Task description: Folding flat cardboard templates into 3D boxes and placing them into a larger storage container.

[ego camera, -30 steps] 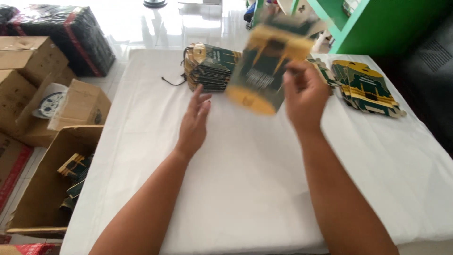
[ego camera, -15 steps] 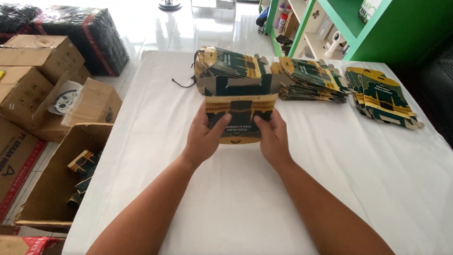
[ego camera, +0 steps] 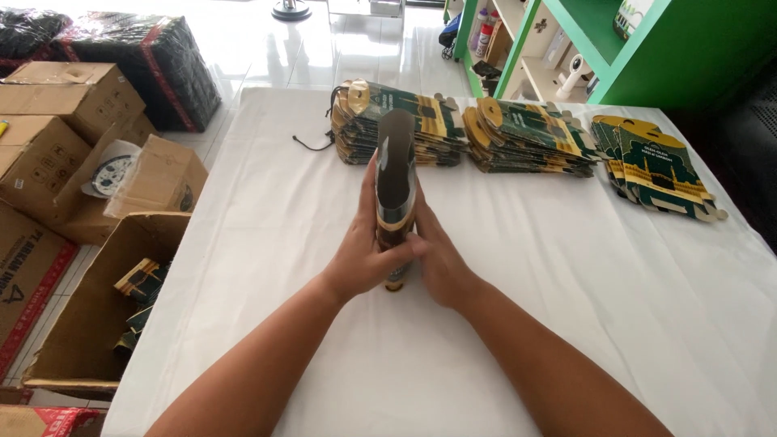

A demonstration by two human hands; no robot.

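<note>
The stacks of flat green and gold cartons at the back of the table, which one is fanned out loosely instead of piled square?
The rightmost stack, nearest the green shelf: its cartons are splayed apart, unlike the two neater piles.

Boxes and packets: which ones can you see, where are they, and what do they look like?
Folded carton: green and gold, upright between both hands.
Three stacks of flat cartons: green and gold, far table edge.
Brown cardboard boxes: floor, left.
Open brown box: beside table, cartons inside.
Black wrapped bundle: floor, far left.

Dark green and gold carton (ego camera: 396,182), white tablecloth (ego camera: 267,178), green shelves (ego camera: 647,48).
</note>
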